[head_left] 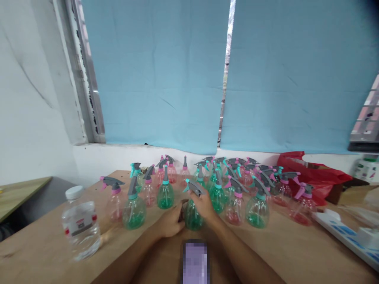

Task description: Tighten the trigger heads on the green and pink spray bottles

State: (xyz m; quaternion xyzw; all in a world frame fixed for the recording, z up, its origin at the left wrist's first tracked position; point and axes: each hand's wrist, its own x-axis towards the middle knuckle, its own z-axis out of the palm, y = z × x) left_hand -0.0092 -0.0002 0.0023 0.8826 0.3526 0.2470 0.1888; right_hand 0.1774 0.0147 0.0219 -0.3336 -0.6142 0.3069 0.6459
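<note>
Hands together at one green spray bottle

Right hand point(203, 203) grasping, I have the upper part of a green spray bottle point(194, 220), just below its grey-and-teal trigger head point(195, 187). It stands upright, or nearly so, near the middle of the wooden table point(44, 252), in front of the others. Left hand point(173, 221) comes in low on its left side, fingers curled; I cannot tell whether they grip the bottle or only rest against it.

As far along as I can judge, assembly looks done on what I can check: the held bottle has its head on, and so does each neighbour whose top I can make out. To my left stands a looser group, with a pink spray bottle point(115, 207) and a teal-collared spray bottle point(134, 217) nearest me. On the right the cluster is denser, its near edge marked by a pink-collared spray bottle point(235, 211) and another teal-collared one point(257, 215). Farther back the bottles overlap too much to check each. What is left for the one I hold, the view does not settle.

A clear water bottle point(81, 227) stands at near left; a red plastic bag point(314, 177) lies at far right.
</note>
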